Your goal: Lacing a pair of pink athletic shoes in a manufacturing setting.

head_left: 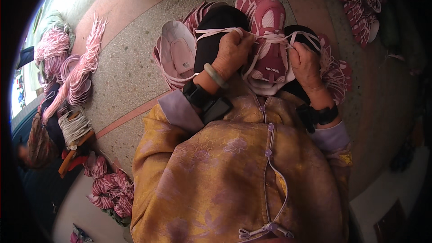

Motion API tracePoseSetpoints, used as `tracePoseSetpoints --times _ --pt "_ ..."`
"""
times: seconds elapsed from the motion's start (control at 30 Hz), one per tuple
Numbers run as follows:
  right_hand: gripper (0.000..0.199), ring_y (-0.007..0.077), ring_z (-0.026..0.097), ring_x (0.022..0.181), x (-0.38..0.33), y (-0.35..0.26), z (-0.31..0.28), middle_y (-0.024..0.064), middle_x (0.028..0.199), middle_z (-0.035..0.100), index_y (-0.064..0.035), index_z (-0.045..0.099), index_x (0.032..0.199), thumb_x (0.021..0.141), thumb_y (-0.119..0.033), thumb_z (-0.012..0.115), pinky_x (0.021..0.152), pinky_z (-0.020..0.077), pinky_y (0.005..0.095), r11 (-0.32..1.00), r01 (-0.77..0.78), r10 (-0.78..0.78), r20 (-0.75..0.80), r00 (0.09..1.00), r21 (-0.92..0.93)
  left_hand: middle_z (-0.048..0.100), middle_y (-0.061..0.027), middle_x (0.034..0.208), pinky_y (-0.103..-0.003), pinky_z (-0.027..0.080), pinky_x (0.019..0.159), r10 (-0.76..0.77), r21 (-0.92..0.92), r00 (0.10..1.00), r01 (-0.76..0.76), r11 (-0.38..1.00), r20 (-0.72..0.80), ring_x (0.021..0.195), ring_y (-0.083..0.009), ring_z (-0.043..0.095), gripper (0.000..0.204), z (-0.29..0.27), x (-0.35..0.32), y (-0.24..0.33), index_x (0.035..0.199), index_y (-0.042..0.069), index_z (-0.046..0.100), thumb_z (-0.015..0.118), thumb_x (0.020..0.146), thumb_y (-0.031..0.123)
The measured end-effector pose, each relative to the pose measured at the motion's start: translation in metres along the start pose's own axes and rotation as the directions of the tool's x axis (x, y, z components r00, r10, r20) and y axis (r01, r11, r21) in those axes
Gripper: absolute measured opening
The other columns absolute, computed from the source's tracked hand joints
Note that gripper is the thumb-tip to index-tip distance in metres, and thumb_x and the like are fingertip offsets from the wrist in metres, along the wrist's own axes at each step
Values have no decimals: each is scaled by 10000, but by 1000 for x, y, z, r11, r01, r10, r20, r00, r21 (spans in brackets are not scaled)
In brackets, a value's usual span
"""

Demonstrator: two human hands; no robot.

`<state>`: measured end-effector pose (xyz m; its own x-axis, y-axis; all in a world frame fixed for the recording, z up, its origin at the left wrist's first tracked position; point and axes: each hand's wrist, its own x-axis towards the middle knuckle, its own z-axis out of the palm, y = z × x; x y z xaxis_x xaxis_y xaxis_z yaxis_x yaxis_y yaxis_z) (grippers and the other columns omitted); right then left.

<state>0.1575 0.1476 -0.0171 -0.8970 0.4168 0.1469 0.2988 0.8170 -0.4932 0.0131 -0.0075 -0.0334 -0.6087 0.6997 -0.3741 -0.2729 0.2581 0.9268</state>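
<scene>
Both hands pinch a pink lace: the left hand and the right hand pull the pink lace tight across a pink shoe on the person's lap. More pink shoe tops lie just beside it. Bundles of pink laces lie on the floor, far to the left.

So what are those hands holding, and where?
Both grip the pale lace of the pink shoe: left hand its left stretch, right hand its right.
</scene>
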Motion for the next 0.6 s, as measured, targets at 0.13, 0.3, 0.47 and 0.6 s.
tracePoseSetpoints --times 0.13,0.3,0.47,0.6 --pt "86 368 539 656 0 -1 -1 178 713 536 -15 506 786 794 -94 474 563 439 418 997 -16 16 -5 1000 76 524 -11 604 -200 374 387 113 131 993 -107 986 -40 449 -60 463 174 2 13 -9 827 -1 572 541 850 168" --pt "80 367 541 663 -1 -2 -1 176 713 536 -10 505 790 792 -88 484 566 440 406 995 -32 32 -8 999 94 515 -17 584 -207 377 381 139 162 990 -136 977 -13 453 -70 476 163 1 20 -14 794 3 568 552 842 158" --pt "75 360 539 657 -2 -4 -3 175 713 535 -6 511 777 783 -80 506 568 436 391 990 -81 82 -5 997 115 526 -58 576 -256 402 404 276 305 956 -294 906 103 453 -145 516 155 -5 19 -12 751 -3 543 553 834 128" --pt "76 357 538 656 -2 -6 -3 173 712 535 -4 511 777 781 -79 512 568 432 388 990 -84 84 4 996 117 545 -146 607 -330 437 487 628 515 772 -578 633 94 538 -292 561 134 -1 23 -14 738 -16 534 566 805 96"
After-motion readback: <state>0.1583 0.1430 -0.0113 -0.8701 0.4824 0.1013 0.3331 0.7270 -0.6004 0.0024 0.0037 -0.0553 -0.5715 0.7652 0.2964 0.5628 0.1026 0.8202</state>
